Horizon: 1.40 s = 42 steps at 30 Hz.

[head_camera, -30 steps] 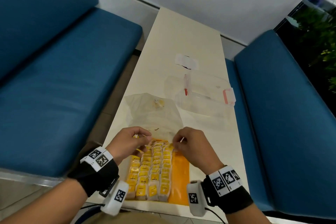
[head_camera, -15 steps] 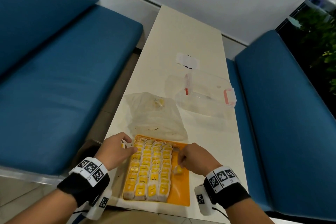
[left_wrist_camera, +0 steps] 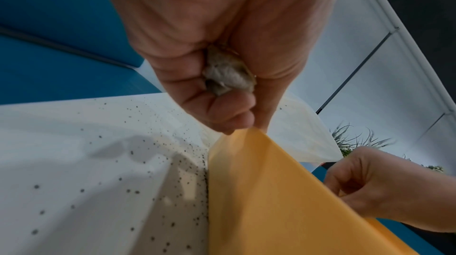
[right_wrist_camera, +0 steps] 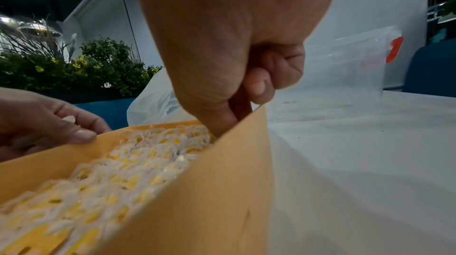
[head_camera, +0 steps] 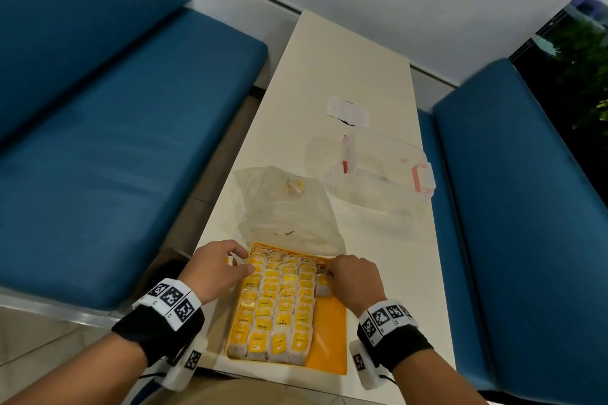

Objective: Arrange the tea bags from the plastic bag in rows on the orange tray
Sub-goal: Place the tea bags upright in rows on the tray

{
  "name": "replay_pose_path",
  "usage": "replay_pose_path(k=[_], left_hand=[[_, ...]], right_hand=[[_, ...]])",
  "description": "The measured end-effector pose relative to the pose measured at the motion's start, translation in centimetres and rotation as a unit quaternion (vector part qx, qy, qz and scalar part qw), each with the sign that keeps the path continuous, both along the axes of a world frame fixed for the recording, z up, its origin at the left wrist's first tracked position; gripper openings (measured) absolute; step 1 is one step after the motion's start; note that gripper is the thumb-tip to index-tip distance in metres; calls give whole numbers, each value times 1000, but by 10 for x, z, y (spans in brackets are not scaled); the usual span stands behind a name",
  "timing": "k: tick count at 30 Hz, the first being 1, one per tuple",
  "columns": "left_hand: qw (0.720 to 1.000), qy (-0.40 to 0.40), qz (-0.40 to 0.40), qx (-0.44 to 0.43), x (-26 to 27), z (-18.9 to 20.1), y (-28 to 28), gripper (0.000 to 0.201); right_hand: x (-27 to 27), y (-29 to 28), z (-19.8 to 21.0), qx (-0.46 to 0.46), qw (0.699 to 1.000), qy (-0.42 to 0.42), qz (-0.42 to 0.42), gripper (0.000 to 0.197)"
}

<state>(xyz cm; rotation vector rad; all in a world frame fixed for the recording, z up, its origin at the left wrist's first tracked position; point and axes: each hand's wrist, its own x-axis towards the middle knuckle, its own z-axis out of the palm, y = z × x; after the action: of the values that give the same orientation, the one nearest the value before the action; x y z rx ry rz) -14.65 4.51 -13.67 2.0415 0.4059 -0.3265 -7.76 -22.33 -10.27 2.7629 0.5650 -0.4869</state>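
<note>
The orange tray [head_camera: 329, 339] lies at the table's near edge with several columns of yellow-tagged tea bags [head_camera: 279, 306] filling its left part. My left hand [head_camera: 241, 258] is at the tray's far left corner, its fingers curled round a grey tea bag [left_wrist_camera: 228, 72]. My right hand [head_camera: 329, 270] is over the tray's far right part and pinches a tea bag [head_camera: 324, 286] set down beside the last column. In the right wrist view the tray wall [right_wrist_camera: 197, 210] hides that bag. The plastic bag [head_camera: 289, 207] lies flat beyond the tray, with one tea bag [head_camera: 296, 186] inside.
A clear plastic box [head_camera: 378, 174] with red latches stands right of the plastic bag. A white slip of paper [head_camera: 347, 110] lies farther back. Blue benches [head_camera: 98, 141] flank the narrow white table [head_camera: 329, 59]. Dark tea specks dot the table [left_wrist_camera: 123, 191] beside the tray.
Both hands came back from the mouth of the plastic bag to the tray. The right hand brought a tea bag down onto the tray's bare right strip and pushed it toward the far edge.
</note>
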Motion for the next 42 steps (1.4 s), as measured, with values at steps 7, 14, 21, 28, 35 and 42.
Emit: replay_pose_path(k=[7, 14, 21, 28, 35, 42], left_hand=[[1000, 10, -1, -9, 1, -2, 1, 21], [999, 28, -2, -23, 0, -5, 2, 20], [991, 35, 30, -128, 1, 17, 7, 26], [869, 137, 142, -454, 12, 56, -3, 48], [822, 188, 118, -525, 21, 75, -31, 75], [825, 173, 88, -531, 26, 87, -46, 77]], right_hand=[[-4, -1, -2, 45, 998, -36, -23, 27], [-3, 0, 0, 56, 996, -42, -57, 28], [-5, -5, 3, 91, 990, -54, -90, 31], [-27, -6, 37, 242, 956, -111, -127, 20], [-39, 46, 71, 457, 888, 18, 36, 30], [-39, 60, 67, 510, 853, 82, -75, 36]])
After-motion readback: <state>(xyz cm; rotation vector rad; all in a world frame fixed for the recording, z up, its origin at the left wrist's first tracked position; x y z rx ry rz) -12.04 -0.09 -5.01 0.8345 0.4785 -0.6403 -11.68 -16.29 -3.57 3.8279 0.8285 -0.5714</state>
